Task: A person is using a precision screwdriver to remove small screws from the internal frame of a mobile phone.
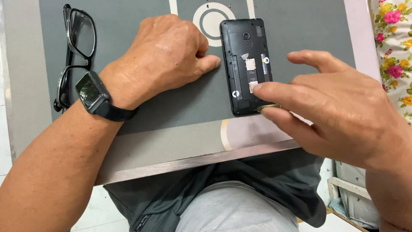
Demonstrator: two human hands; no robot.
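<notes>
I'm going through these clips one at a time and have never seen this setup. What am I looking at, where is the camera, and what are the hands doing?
There is no machine here: a person works with two bare hands, filmed by one camera worn on the head and looking down, so the arms come in from the bottom edge.

On the grey table lies a black phone with its back cover off, its inside showing. The left hand, with a dark smartwatch on its wrist, rests on the table, thumb against the phone's left edge. The right hand reaches in from the right; its index fingertip touches the phone's lower inside, near the small card slots, and a small thin object, too hidden to identify, sits at the thumb. Black-framed glasses lie folded at the left.
</notes>
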